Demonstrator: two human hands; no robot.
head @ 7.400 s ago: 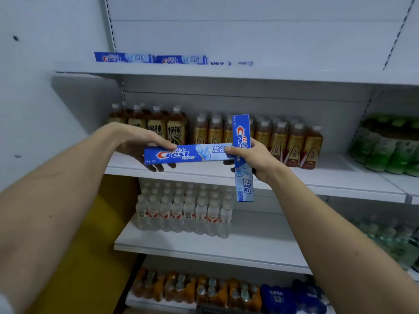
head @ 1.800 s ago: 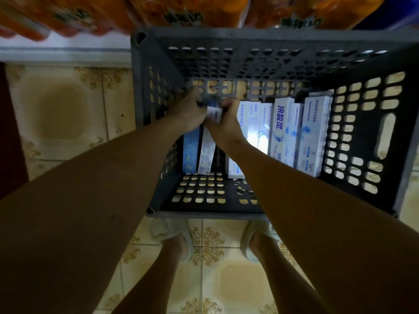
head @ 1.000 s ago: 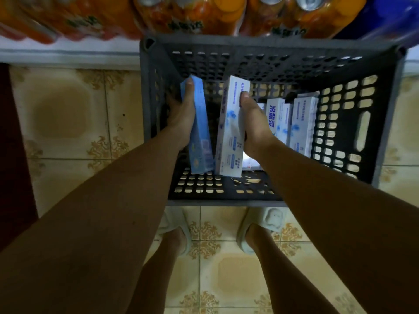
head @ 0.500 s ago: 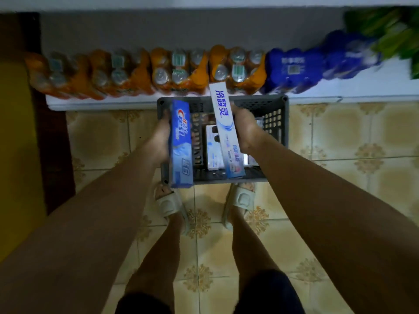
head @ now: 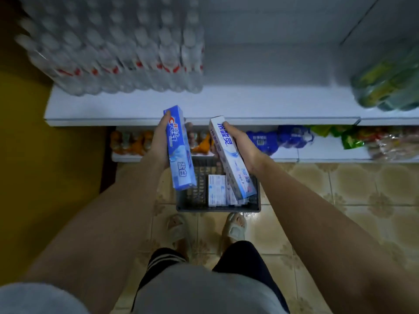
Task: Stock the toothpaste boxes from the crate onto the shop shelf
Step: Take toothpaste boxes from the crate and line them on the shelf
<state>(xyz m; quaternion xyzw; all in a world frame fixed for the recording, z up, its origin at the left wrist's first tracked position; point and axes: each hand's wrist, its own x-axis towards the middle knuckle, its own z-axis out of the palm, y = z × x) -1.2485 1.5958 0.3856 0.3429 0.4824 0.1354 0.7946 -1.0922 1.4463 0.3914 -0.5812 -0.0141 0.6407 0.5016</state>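
My left hand (head: 158, 143) grips a blue Crest toothpaste box (head: 179, 148), held lengthwise. My right hand (head: 244, 146) grips a white-and-blue toothpaste box (head: 231, 159), tilted slightly. Both boxes are raised above the dark grey crate (head: 195, 200), which stands on the tiled floor in front of my feet. Several white toothpaste boxes (head: 216, 191) lie in the crate's right half. A white shop shelf (head: 260, 103) runs across just beyond my hands.
Packs of clear water bottles (head: 118, 53) fill the shelf's left part and green bottles (head: 390, 85) sit at its right. Orange drinks (head: 131, 141) and blue packs (head: 278, 139) line the bottom shelf. A yellow wall (head: 34, 155) is at left.
My hands took one box each out of the crate and lifted them. The view has risen from the crate towards the shelves, and the crate now looks smaller and farther below.
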